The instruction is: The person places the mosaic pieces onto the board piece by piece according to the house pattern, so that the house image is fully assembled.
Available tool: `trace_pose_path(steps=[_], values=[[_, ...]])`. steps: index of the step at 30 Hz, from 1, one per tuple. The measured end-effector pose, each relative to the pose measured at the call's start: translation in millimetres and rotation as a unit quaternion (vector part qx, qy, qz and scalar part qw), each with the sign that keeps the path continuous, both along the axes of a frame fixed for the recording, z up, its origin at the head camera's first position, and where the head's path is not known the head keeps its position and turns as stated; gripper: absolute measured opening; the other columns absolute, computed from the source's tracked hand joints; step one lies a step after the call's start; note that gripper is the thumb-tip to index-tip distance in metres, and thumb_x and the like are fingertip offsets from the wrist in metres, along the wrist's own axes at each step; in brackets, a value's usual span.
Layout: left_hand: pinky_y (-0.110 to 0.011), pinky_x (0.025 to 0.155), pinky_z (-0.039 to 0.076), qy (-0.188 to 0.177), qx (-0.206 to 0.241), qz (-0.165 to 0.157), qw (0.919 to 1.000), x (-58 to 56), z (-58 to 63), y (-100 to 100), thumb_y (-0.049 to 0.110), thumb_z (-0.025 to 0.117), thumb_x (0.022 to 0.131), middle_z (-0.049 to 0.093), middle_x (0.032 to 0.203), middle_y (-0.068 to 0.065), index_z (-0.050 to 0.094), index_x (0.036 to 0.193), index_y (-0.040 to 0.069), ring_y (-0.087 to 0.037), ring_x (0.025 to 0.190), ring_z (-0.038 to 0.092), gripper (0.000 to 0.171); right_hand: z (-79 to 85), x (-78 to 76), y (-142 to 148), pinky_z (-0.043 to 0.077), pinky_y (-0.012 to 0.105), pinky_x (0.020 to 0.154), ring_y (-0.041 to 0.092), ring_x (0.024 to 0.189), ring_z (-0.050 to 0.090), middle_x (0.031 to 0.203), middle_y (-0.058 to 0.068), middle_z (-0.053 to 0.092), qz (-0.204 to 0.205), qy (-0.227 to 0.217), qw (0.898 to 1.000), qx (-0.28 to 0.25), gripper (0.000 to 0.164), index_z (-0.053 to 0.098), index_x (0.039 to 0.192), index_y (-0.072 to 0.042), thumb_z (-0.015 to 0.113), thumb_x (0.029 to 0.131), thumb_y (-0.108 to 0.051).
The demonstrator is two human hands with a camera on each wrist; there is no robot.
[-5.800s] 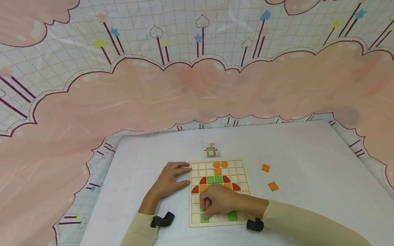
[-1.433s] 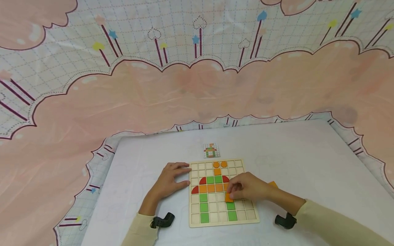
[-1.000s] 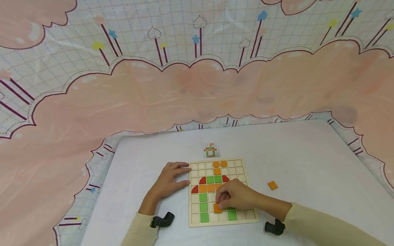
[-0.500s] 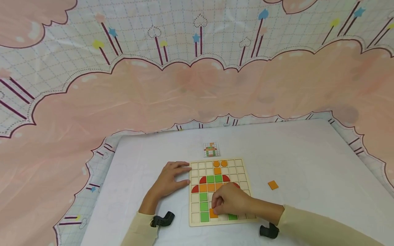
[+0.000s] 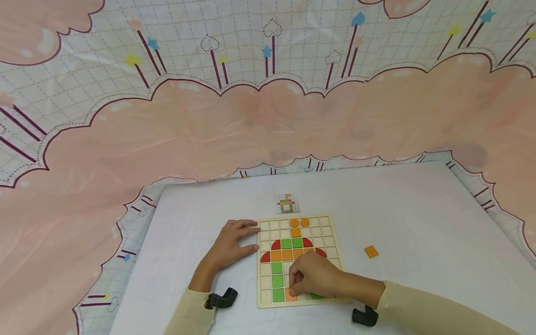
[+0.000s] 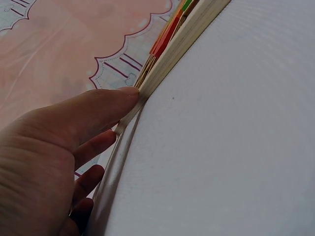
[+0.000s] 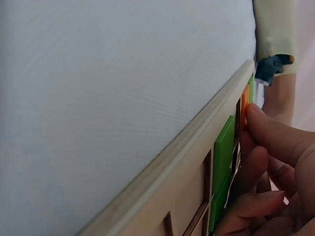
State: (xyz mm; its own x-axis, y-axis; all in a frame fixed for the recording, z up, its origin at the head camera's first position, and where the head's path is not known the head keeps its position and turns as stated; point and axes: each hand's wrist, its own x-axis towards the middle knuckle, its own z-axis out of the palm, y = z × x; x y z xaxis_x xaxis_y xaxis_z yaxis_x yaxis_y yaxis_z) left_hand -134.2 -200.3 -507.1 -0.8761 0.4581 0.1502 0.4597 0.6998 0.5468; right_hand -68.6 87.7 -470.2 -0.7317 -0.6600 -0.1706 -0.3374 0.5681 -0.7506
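A wooden grid board [image 5: 265, 282] bears green and orange square tiles, red quarter-round pieces and two orange discs. At its bottom row, my right hand [image 5: 316, 274] pinches an orange square tile [image 5: 291, 298] that lies in the cell right of a green tile [image 5: 278, 295]. The right wrist view shows the thumb against this orange tile [image 7: 244, 105], the other fingers curled below. My left hand [image 5: 232, 244] lies with extended fingers along the board's left edge; its thumb [image 6: 115, 101] touches the board's side. Part of the lower right tiles is hidden behind the right hand.
One loose orange square tile [image 5: 371, 251] lies on the white tabletop [image 5: 418, 209] right of the board. A small picture card [image 5: 287, 203] with a coloured grid pattern lies beyond the board's far edge. A pink patterned cloth [image 5: 251, 125] hangs behind.
One of two loose orange tiles on the right was picked up. The right hand carried it over the board, down and left, into the bottom row, where it now lies flatter. Left hand stays put.
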Motion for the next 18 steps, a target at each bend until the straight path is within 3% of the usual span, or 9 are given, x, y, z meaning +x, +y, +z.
trace_pose_path(steps=[9,18], values=[[-0.054,0.107,0.04,0.0,-0.002,0.0,1.0,0.0,0.6,0,0.035,0.08,0.086,0.062,0.142,-0.001,0.072,0.13,0.02,-0.028,0.128,0.05,0.048,3.4,-4.0,7,0.043,0.018,0.053,0.0,0.059,0.051,0.06,-0.015,0.06,-0.016,-0.019,1.0,-0.015,0.017,0.074,0.071,-0.023,0.089,0.079,-0.021],[-0.054,0.107,0.04,0.002,0.0,-0.001,1.0,-0.5,-0.5,0,0.036,0.08,0.086,0.062,0.141,0.0,0.072,0.13,0.021,-0.028,0.127,0.05,0.047,18.6,-25.2,50,0.047,0.019,0.062,0.001,0.069,0.054,0.072,-0.018,0.064,0.005,0.023,1.0,-0.002,0.01,0.077,0.083,-0.021,0.086,0.083,-0.026]])
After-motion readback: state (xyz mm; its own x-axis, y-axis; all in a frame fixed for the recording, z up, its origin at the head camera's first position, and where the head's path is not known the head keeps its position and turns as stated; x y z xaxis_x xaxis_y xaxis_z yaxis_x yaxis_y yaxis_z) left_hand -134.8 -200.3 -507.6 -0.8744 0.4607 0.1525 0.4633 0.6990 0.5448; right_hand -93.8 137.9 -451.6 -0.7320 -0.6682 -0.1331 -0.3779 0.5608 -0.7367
